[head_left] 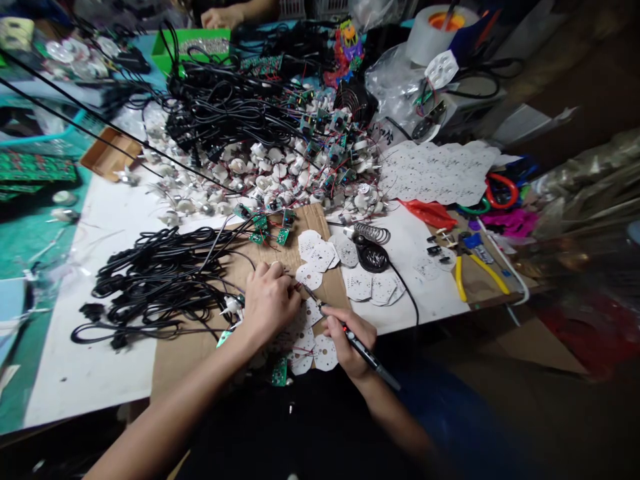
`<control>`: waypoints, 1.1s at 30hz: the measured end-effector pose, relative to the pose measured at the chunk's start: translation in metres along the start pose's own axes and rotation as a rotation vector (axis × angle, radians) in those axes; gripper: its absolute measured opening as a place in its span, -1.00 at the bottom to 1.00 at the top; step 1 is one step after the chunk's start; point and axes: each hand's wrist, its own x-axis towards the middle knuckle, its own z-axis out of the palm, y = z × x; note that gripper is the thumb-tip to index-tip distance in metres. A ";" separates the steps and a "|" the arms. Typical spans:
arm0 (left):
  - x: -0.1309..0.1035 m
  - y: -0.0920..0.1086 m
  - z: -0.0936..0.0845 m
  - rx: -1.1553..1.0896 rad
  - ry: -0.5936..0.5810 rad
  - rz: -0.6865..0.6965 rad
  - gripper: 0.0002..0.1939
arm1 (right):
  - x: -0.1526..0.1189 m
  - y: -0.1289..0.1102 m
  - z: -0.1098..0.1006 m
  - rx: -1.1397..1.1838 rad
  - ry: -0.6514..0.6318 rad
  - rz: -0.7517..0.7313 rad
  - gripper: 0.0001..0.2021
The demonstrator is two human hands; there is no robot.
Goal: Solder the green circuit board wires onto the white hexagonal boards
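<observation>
Cardboard (183, 357) | right hand (349, 348) pinches soldering iron (371, 358), tip toward left hand (270, 298) | left grip: cannot tell | white boards (303, 339) between

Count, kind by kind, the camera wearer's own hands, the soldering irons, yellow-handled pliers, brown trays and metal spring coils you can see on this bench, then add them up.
Wearer's left hand and right hand: 2
Soldering iron: 1
Yellow-handled pliers: 1
Brown tray: 1
Metal spring coil: 1
Total: 6
</observation>
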 end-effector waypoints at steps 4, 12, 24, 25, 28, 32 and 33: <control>0.000 0.000 0.000 -0.001 -0.009 -0.003 -0.79 | 0.000 -0.001 0.000 0.000 0.008 -0.001 -0.79; 0.000 -0.002 0.000 -0.001 -0.008 0.002 -0.80 | 0.001 -0.002 0.002 0.030 0.030 0.035 -0.78; -0.006 -0.005 -0.004 0.006 0.070 0.050 -0.80 | -0.001 0.000 -0.001 0.175 0.104 0.143 -0.76; -0.007 -0.006 -0.005 -0.005 0.085 0.068 -0.80 | 0.000 0.000 -0.001 0.176 0.111 0.144 -0.77; -0.010 -0.010 -0.004 -0.035 0.101 0.127 -0.79 | 0.000 0.000 -0.003 0.158 0.124 0.133 -0.78; -0.008 -0.009 0.003 -0.025 0.103 0.142 -0.83 | 0.000 0.000 -0.004 0.138 0.119 0.116 -0.77; -0.008 -0.008 0.005 -0.019 0.101 0.142 -0.84 | 0.000 0.000 -0.004 0.138 0.116 0.114 -0.77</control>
